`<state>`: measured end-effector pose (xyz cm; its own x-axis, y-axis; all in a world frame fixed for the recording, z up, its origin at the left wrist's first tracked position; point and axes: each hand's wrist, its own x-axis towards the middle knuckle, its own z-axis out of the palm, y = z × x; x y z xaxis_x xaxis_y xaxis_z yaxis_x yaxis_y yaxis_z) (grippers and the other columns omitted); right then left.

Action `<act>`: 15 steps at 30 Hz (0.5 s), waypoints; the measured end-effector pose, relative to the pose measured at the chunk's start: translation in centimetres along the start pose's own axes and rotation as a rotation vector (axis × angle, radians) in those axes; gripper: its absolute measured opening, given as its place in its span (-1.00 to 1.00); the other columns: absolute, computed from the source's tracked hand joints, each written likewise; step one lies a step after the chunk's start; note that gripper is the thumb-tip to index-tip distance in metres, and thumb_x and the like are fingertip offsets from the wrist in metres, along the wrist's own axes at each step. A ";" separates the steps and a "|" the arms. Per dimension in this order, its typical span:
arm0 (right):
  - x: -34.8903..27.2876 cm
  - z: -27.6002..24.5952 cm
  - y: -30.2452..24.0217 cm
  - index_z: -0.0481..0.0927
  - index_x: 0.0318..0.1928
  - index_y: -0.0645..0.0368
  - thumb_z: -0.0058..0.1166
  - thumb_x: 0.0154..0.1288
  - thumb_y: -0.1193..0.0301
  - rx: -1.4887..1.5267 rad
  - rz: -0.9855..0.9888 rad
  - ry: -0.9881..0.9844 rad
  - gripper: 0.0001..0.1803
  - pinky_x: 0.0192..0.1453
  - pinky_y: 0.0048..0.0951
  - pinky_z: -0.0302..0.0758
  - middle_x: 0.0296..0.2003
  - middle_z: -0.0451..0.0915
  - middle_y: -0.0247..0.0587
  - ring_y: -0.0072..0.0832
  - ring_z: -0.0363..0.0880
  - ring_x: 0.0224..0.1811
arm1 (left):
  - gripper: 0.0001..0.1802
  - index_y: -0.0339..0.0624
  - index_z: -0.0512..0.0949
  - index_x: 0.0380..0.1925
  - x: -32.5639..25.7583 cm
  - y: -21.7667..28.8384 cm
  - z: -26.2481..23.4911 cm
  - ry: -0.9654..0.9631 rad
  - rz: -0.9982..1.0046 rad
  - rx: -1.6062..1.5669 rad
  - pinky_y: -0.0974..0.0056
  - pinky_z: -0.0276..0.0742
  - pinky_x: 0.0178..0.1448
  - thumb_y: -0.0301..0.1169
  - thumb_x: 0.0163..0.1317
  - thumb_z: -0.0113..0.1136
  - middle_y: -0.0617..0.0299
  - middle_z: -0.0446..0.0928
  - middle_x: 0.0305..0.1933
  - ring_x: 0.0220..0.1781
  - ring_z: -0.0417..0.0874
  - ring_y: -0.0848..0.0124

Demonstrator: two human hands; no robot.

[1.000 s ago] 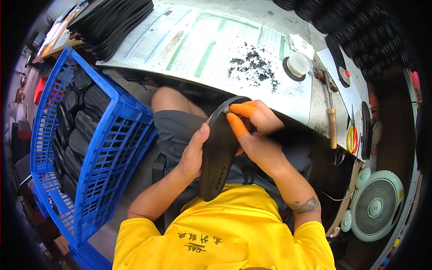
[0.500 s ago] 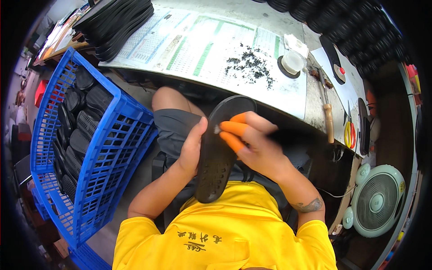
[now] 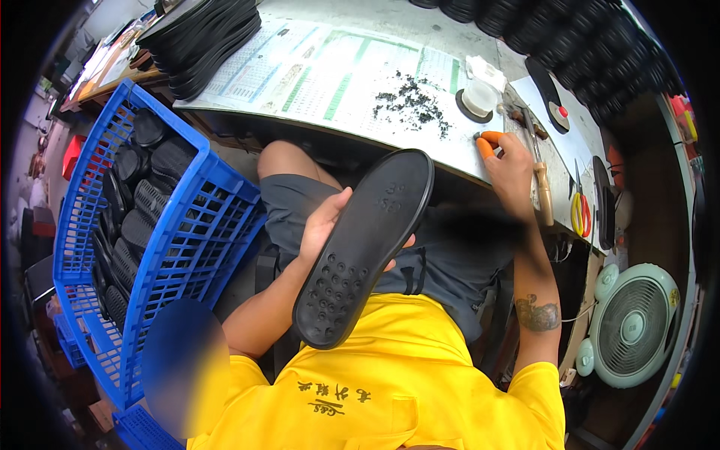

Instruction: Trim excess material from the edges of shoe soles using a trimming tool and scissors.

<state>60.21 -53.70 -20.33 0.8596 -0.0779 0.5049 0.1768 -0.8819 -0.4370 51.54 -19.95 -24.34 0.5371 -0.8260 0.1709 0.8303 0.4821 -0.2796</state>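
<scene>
My left hand is closed round a black shoe sole, which it holds tilted above my lap. The toe end points away from me and to the right. A patch of round dimples marks the sole's near end, and faint raised marks show at its far end. Over the table's near edge is my right hand, with orange finger covers on the thumb and forefinger. Those fingertips are pinched on a small greyish piece too small to name. Dark crumbs lie scattered on the table just beyond.
On my left stands a blue plastic crate full of black soles. More soles are stacked at the table's far left. A white round tub, a wooden-handled tool and scissors lie to the right, above a green fan.
My right hand has left the sole and moved right and away to the table edge, fingers still pinched. The sole has turned its face up more, in my left hand.
</scene>
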 end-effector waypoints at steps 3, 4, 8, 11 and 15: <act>0.0 0.0 0.1 0.89 -0.03 0.16 0.50 0.41 0.31 -0.098 -0.042 -0.004 -0.76 -0.21 -0.22 0.55 -0.30 0.70 -0.16 -0.28 0.66 -0.38 | -0.15 -0.33 0.22 0.72 -0.2 0.0 -0.5 0.005 -0.013 -0.001 -0.53 0.61 0.46 0.13 0.74 -0.18 -0.40 0.31 0.68 0.63 0.46 -0.41; 0.2 -0.3 -0.5 0.89 -0.01 0.15 0.50 0.42 0.27 -0.157 -0.055 -0.004 -0.74 -0.20 -0.23 0.56 -0.30 0.69 -0.15 -0.27 0.66 -0.37 | -0.15 -0.30 0.16 0.75 -0.3 0.0 -0.8 0.008 -0.012 -0.005 -0.53 0.65 0.42 0.11 0.74 -0.21 -0.41 0.21 0.73 0.64 0.43 -0.41; 0.1 -3.3 -4.8 0.87 0.03 0.19 0.48 0.45 0.23 0.079 0.067 -0.078 -0.68 -0.20 -0.30 0.58 -0.28 0.73 -0.19 -0.36 0.67 -0.35 | -0.20 -0.35 0.24 0.71 -0.6 0.2 -2.2 -0.040 0.012 0.165 -0.32 0.70 0.46 0.06 0.76 -0.20 -0.36 0.42 0.62 0.61 0.54 -0.25; -1.4 -5.0 -7.2 0.79 0.16 0.35 0.44 0.47 0.31 0.731 0.471 -0.805 -0.59 -0.19 -0.43 0.61 -0.20 0.81 -0.17 -0.55 0.67 -0.31 | -0.28 -0.38 0.37 0.62 -1.0 0.5 -2.8 0.272 0.010 0.341 -0.05 0.69 0.50 -0.01 0.78 -0.17 -0.22 0.62 0.47 0.49 0.68 -0.01; -4.9 -4.9 -7.4 0.79 0.19 0.31 0.44 0.46 0.39 0.614 0.178 -0.848 -0.62 -0.10 -0.43 0.65 -0.20 0.83 -0.13 -0.50 0.73 -0.27 | -0.38 -0.39 0.46 0.53 0.1 -2.2 0.6 0.517 0.106 0.912 0.16 0.59 0.51 -0.10 0.77 -0.06 0.05 0.67 0.37 0.30 0.73 0.30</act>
<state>52.37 -49.06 -15.95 0.9083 0.3755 -0.1844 0.0234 -0.4857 -0.8738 49.81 -20.89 -23.12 0.6630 -0.6875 -0.2963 0.6955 0.4192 0.5836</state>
